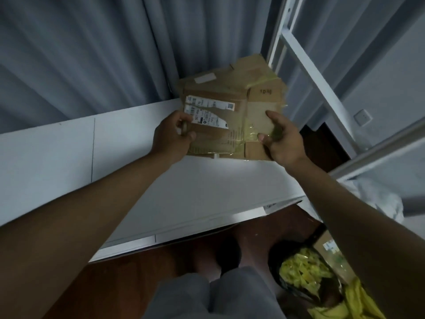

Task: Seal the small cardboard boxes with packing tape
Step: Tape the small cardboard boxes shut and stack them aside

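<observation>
Fingers [184,128] of the left hand [171,137] curled round the left edge of a flattened cardboard box [220,125], thumb pinching down near its torn shipping label [208,112] — while the right hand [284,140] gripped the opposite edge, thumb on top, fingers wrapped underneath over a patch of old yellowish tape [249,134]. Between them, the two hands held what looked like a stack of collapsed boxes, lifted at the far right corner of a white worktop [138,162], against grey curtains [92,54] and beside a white metal ladder [308,72]. The sealing appeared not yet begun: the boxes were still flat, unformed, and no roll of packing tape showed anywhere in view. Folding one into shape, closing its flaps and taping the seam all seemed left to do. On the wooden floor [142,270] below, a black bag [305,272] held yellow scraps — possibly stripped tape, though that could not be told.
</observation>
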